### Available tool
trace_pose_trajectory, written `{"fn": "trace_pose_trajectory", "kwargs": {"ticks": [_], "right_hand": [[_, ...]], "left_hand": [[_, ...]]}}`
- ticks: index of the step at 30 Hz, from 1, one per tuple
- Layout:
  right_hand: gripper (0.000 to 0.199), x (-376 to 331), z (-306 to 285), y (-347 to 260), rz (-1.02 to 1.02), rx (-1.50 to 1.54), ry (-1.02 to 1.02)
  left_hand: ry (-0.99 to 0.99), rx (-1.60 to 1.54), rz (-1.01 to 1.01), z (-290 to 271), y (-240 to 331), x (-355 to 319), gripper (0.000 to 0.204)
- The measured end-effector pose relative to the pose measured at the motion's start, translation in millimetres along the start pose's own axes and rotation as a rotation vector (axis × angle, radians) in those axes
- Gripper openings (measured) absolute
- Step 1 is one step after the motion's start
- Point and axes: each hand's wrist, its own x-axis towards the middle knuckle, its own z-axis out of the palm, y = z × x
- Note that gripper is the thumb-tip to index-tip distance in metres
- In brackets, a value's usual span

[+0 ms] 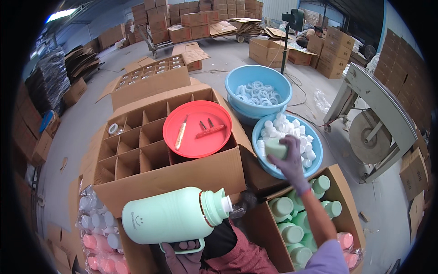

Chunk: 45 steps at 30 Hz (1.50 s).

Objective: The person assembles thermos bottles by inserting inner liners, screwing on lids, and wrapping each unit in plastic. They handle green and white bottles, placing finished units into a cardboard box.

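My left hand (pixel 181 259), in a grey glove, is closed round the handle of a large mint-green bottle (pixel 164 217). The bottle lies on its side, mouth to the right, with a white stopper (pixel 226 204) at its neck and a smiling face printed near its base. My right hand (pixel 294 166), also gloved, grips a mint-green cup-shaped lid (pixel 275 148). It is over a blue basin (pixel 262 170) filled with small white caps (pixel 306 132). Under my right forearm, a carton (pixel 343 182) holds several green bottles (pixel 292 233).
A red basin (pixel 198 150) with a knife and small tools rests on a divided carton (pixel 182 171). Behind stands another blue basin (pixel 235 75) of translucent rings (pixel 260 93). Pink and white bottles (pixel 98 242) are at lower left, a grey machine frame (pixel 388 98) at right. A person (pixel 310 34) is far off.
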Motion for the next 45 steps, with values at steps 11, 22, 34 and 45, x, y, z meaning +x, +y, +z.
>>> {"fn": "trace_pose_trajectory", "kwargs": {"ticks": [11, 22, 34, 45], "right_hand": [[0.077, -86.1, 23.3, -195.0, 0.079, 0.970, -0.165], [0.080, -71.1, 0.0, -232.0, -0.581, 0.811, -0.172], [0.030, 19.8, -40.8, -285.2, -2.295, 0.433, -0.536], [0.054, -59.5, 93.8, -200.2, 0.376, 0.980, -0.904]], "left_hand": [[-0.128, -0.101, -0.004, 24.1, 1.1, -29.5, 0.052], [-0.169, 0.104, 0.058, -11.2, 66.5, -35.9, 0.041], [-0.211, 1.143, 0.208, -28.8, 37.8, -41.7, 0.029], [-0.472, 2.101, 0.580, -10.0, 129.2, -6.6, 0.039]]}}
